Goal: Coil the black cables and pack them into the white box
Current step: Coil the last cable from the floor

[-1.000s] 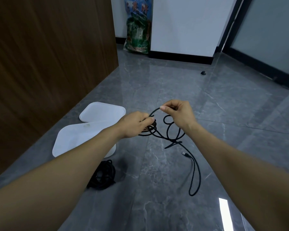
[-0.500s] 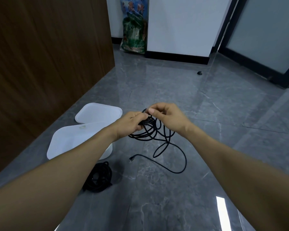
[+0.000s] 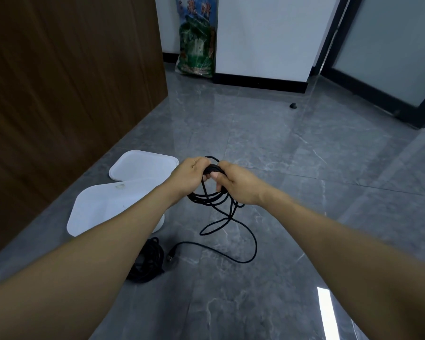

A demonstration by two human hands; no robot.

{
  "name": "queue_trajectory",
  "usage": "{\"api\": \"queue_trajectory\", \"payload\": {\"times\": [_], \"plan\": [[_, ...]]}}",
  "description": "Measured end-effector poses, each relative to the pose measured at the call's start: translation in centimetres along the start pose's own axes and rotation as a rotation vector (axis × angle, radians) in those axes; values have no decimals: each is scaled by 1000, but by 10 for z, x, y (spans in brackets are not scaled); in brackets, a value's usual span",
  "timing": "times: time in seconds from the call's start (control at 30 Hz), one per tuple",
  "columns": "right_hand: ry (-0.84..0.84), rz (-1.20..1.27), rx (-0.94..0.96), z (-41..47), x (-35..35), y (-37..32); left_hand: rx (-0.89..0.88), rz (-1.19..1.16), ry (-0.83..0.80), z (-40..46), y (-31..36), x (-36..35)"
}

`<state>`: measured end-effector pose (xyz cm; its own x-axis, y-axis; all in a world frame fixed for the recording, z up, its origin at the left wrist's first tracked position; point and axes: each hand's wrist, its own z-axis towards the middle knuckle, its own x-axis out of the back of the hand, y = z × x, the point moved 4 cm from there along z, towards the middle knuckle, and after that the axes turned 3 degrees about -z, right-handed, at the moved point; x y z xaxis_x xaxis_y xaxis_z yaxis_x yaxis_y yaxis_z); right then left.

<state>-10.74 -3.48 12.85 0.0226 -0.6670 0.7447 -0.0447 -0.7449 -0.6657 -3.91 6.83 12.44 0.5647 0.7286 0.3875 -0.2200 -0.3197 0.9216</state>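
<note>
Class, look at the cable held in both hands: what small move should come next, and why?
Probably draw up another loop with the right hand into the bundle gripped by the left hand, because a tail of the black cable trails on the floor, its plug uncoiled.

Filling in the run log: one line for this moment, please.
step: coiling | left hand: grips black cable coil | right hand: grips same coil | tail: on floor | second coiled cable: beside white box

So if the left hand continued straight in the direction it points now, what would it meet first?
Most likely the right hand: the left hand points toward it across the coiled black cable both grip. Depth is hard to judge from one view.
</note>
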Motion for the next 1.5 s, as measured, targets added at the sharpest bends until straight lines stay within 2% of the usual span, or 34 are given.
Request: {"api": "queue_trajectory", "payload": {"times": [0.1, 0.27, 0.47, 0.63, 0.8, 0.93, 1.0, 1.1, 1.23, 1.33, 1.4, 1.5], "plan": [[51, -22, -15, -2, 3, 1, -8, 51, 8, 1, 2, -3], [149, 49, -93, -10, 18, 16, 86, 130, 64, 5, -15, 5], [306, 233, -117, -16, 34, 29, 220, 27, 35, 11, -22, -3], [420, 464, -164, -16, 40, 47, 407, -82, -37, 9, -31, -14], [576, 817, -189, -15, 46, 57, 449, 70, -83, 10, -34, -21], [680, 799, -230, -17, 59, 67, 441, 244, -95, 11, -40, -19], [660, 750, -253, -20, 59, 75, 451, 297, -88, 11, -43, -13], [582, 586, -271, -21, 53, 82, 409, 407, 4, 15, -40, -9], [423, 339, -250, -18, 42, 70, 49, 135, 124, 16, 8, -20], [251, 238, -173, -15, 32, 52, -140, 129, -9, 13, 30, -33], [189, 298, -117, -14, 30, 40, -152, 181, -122, 11, 28, -38], [151, 448, -74, -14, 29, 28, -131, 153, -154, 5, 22, -34]]}}
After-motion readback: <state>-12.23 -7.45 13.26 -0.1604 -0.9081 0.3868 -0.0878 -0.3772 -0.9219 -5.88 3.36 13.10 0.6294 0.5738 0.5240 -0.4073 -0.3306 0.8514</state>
